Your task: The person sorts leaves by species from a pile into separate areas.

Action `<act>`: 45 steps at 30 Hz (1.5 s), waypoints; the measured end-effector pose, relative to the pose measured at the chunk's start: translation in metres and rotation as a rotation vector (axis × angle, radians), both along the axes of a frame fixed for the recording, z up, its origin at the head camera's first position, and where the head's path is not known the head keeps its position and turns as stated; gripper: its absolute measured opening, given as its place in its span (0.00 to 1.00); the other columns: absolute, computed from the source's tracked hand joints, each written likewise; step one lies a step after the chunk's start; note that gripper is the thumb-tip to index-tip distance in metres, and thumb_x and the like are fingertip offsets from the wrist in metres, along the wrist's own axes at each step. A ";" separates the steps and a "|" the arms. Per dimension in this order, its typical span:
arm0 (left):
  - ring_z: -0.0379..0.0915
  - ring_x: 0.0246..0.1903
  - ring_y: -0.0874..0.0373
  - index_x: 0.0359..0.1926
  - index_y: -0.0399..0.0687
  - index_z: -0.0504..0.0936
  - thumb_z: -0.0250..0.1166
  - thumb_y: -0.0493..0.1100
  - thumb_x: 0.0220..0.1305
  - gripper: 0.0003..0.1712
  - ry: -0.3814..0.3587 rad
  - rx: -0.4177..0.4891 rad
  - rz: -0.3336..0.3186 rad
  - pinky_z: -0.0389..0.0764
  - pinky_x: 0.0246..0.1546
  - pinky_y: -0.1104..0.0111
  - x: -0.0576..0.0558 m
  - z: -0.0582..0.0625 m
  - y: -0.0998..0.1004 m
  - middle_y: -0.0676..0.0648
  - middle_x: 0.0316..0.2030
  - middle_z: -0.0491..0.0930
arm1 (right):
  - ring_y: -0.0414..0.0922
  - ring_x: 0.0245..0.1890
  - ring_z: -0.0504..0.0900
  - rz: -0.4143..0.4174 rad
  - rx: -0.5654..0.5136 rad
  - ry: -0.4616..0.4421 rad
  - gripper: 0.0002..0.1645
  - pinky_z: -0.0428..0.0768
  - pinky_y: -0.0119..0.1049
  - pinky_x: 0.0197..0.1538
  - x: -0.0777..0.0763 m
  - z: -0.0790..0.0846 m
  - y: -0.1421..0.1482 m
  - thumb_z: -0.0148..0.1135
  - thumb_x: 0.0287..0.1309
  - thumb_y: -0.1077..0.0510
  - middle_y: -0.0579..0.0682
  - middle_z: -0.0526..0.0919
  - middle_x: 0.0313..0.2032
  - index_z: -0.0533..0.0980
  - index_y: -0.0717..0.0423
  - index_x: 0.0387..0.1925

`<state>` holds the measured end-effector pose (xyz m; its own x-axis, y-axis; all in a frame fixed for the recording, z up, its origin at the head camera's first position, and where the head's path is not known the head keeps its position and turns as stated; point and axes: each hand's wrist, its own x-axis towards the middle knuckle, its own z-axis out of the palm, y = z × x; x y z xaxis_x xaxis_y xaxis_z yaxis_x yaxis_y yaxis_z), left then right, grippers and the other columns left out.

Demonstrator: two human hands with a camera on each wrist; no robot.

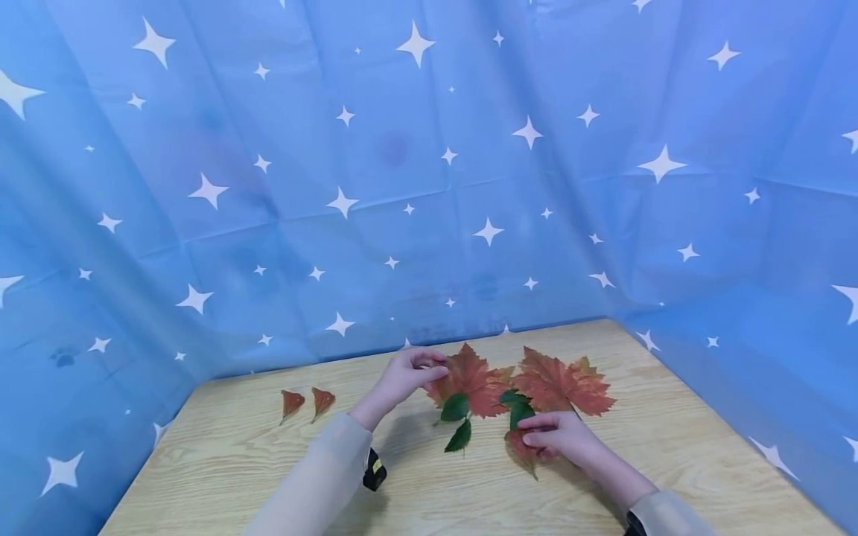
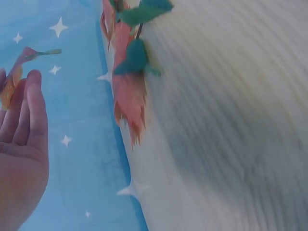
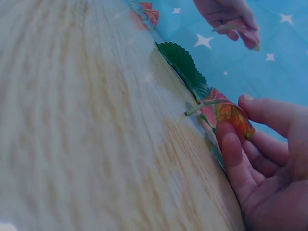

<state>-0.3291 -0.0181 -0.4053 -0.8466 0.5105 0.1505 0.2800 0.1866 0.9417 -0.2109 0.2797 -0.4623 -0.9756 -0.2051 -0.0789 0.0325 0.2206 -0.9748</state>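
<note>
Blue curtain (image 1: 429, 112) behind wood table (image 1: 221, 454) w/ 2 big red leaves (image 1: 546, 380) toward back. L hand (image 1: 407, 374), at their L edge, pinches pinkish leaf (image 2: 29, 55); R hand (image 1: 568, 439), nearer front, pinches orange-red leaf (image 3: 233, 118) beside green leaf (image 1: 520, 415). 2 sm. brick-red leaves (image 1: 292, 403) far L.

Leaf pair (image 1: 291, 403) on table (image 1: 221, 461), left — leaf cluster (image 1: 474, 381) right — curtain (image 1: 375, 246) behind.

No text, label, brand or number can be read; the curtain (image 1: 429, 175) bears white stars (image 1: 415, 45) and a faint paw mark (image 1: 63, 358).
</note>
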 end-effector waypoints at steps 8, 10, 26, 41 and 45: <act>0.81 0.36 0.52 0.56 0.45 0.79 0.68 0.42 0.63 0.20 -0.009 -0.021 -0.012 0.82 0.37 0.57 -0.006 0.006 -0.022 0.46 0.46 0.80 | 0.45 0.29 0.83 0.014 0.004 -0.006 0.28 0.82 0.40 0.34 0.001 -0.002 0.003 0.69 0.57 0.57 0.61 0.81 0.50 0.75 0.73 0.54; 0.80 0.37 0.52 0.56 0.44 0.79 0.67 0.41 0.64 0.20 -0.001 -0.030 -0.001 0.83 0.35 0.60 -0.008 0.007 -0.028 0.45 0.46 0.80 | 0.44 0.29 0.83 0.020 0.009 -0.004 0.28 0.82 0.40 0.34 0.001 -0.002 0.004 0.68 0.58 0.58 0.60 0.81 0.49 0.75 0.74 0.54; 0.79 0.34 0.52 0.55 0.40 0.79 0.67 0.38 0.64 0.19 0.028 -0.089 0.139 0.80 0.40 0.49 -0.035 -0.006 -0.081 0.43 0.42 0.80 | 0.43 0.30 0.83 0.043 0.010 0.001 0.29 0.82 0.39 0.33 -0.001 -0.002 0.003 0.70 0.57 0.57 0.57 0.84 0.43 0.75 0.74 0.54; 0.78 0.29 0.55 0.48 0.30 0.81 0.65 0.32 0.62 0.13 0.095 -0.298 0.283 0.82 0.32 0.59 -0.036 -0.026 -0.114 0.43 0.36 0.82 | 0.44 0.29 0.82 0.018 0.030 0.009 0.28 0.82 0.39 0.32 -0.001 -0.001 0.000 0.70 0.56 0.57 0.54 0.85 0.40 0.77 0.73 0.52; 0.78 0.28 0.56 0.48 0.27 0.80 0.64 0.30 0.62 0.14 0.155 -0.402 0.293 0.80 0.28 0.65 -0.034 -0.026 -0.118 0.42 0.36 0.82 | 0.44 0.29 0.82 0.017 0.028 0.011 0.27 0.82 0.39 0.32 -0.001 -0.002 0.001 0.70 0.56 0.57 0.53 0.85 0.40 0.77 0.73 0.52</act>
<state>-0.3630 -0.1365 -0.4316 -0.9461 0.2984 0.1260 0.2918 0.6166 0.7312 -0.2121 0.2806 -0.4642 -0.9728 -0.2192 -0.0744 0.0182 0.2479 -0.9686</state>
